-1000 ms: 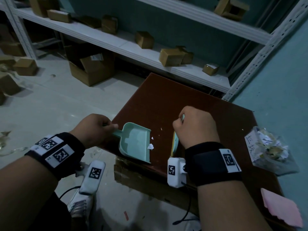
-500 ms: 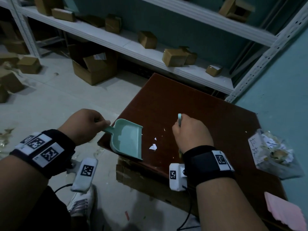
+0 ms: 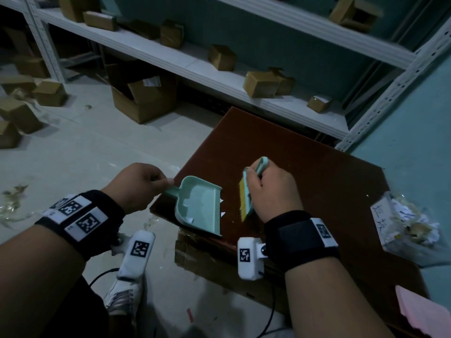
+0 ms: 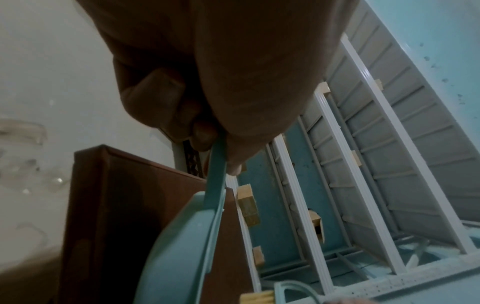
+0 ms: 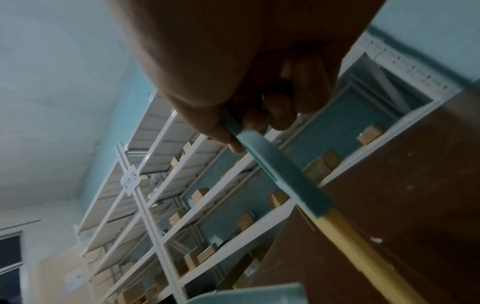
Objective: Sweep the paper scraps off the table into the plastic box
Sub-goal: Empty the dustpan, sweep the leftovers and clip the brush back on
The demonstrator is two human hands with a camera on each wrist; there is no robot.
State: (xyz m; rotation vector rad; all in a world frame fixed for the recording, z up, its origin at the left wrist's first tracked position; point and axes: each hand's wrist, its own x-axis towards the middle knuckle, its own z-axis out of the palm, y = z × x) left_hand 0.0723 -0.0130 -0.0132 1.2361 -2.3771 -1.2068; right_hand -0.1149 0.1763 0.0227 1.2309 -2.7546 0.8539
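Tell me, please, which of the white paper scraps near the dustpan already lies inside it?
The scrap at the near corner of the dustpan: it rests on the pan's floor, while the other two scraps lie on the table just beyond its open lip.

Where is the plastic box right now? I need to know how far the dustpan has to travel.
In the head view the plastic box sits at the table's right edge, right of the right hand; the dustpan is at the left edge.

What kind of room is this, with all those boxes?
Probably a storeroom or small warehouse. White metal shelving holds small cardboard boxes, a bigger open carton sits on the bare floor, and the walls are plain.
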